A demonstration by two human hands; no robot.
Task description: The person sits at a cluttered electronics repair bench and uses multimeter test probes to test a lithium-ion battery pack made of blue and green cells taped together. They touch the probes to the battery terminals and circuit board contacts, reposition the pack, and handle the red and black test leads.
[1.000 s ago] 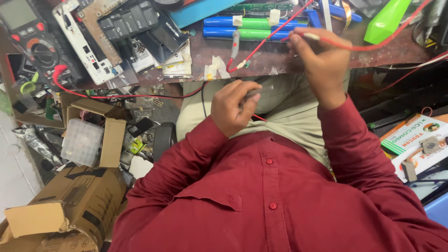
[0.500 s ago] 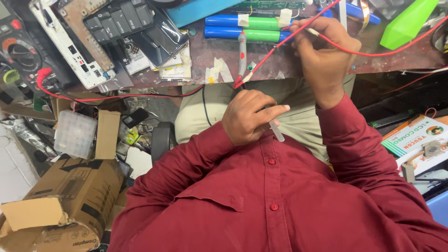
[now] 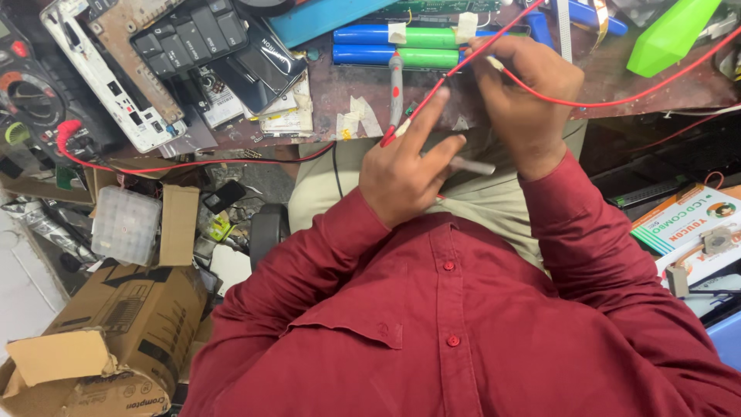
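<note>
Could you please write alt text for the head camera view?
Seen from above, a person in a red shirt holds a red wire in the right hand and touches it with the left hand, over a cluttered workbench with blue-green battery cells.

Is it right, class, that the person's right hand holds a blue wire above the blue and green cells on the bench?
No. The head view shows the wire in the right hand is red, not blue. It is held beside the blue and green cells on the bench.

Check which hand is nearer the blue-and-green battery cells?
Right. The right hand is beside the battery cells, holding the red wire; the left hand sits lower, near the desk edge.
</note>
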